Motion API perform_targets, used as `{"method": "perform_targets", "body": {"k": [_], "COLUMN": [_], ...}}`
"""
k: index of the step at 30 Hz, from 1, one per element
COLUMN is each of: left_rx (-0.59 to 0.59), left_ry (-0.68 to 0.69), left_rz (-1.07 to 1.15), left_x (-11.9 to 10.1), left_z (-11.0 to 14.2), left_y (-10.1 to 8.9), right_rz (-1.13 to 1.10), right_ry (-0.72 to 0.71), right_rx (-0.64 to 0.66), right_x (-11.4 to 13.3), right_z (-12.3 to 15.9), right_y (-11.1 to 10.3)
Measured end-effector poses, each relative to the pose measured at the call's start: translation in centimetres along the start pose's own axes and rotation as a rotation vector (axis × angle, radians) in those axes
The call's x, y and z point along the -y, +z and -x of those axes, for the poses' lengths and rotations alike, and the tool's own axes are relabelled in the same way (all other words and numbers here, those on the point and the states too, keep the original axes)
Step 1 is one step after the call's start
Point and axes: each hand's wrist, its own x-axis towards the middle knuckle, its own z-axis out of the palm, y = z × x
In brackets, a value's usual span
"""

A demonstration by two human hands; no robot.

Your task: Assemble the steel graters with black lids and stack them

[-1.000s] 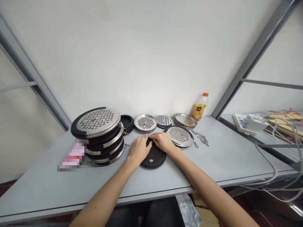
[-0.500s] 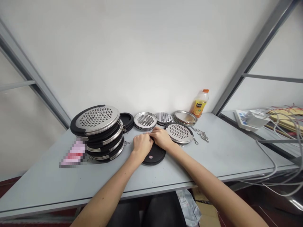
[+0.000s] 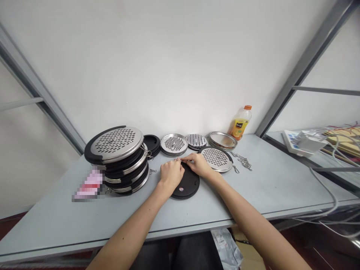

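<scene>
Grey tabletop [image 3: 239, 200], matte, vs plain off-white wall [image 3: 180, 75] behind. Compared w/ 1 s ago, L hand [image 3: 171, 174] is more curled, knuckles up; black disc [image 3: 185, 185] is in approx. same spot on table, front ctr, as is tall stack [image 3: 126, 168] to its L. Disc: round, flat, dull, prob. plastic or rubber, w/ small pale spot nr the near edge. Stack alternates black rims & shiny metal, top plate punched w/ rows of slots. Similar slotted metal plate [image 3: 216, 159], part black-rimmed, lies just R of R hand [image 3: 197, 164]; wire clips [image 3: 243, 161] in a loose heap beyond. Both hands meet at disc's far edge, touching it: L fingers bent in, R fingers reaching across, narrow; can't tell what, if anything, is pinched btwn fingertips.
</scene>
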Motion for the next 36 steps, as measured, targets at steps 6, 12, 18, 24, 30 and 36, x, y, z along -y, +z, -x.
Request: {"method": "perform_targets", "body": {"k": [6,12,18,24,30,36], "left_rx": [-0.063,-0.132,-0.152,-0.156,0.102,0.150], "left_ry": [0.013,0.082,0.233,0.378,0.605,0.623], "left_rz": [0.090,0.258,0.384,0.488,0.388,0.351], "left_x": [0.4,1.9,4.3,4.8,4.9,5.1], "left_z": [0.2,0.0,1.3,2.8,3.2,3.1], "left_y": [0.2,0.2,0.1,-0.6,-2.3,-1.9], "right_rz": [-0.076,-0.132,-0.162,-0.055,-0.007,0.040], "right_ry": [0.021,0.084,0.095,0.067,0.052,0.014], "right_rx": [0.015,-0.016,-0.076,-0.092,-0.060,0.022], "right_x": [-0.1,0.0,0.1,-0.2,-0.2,0.1], "right_z": [-0.3,-0.2,-0.2,0.0,0.1,0.0], "right_y": [-0.6,-0.5,-0.4,-0.6,-0.6,-0.5]}}
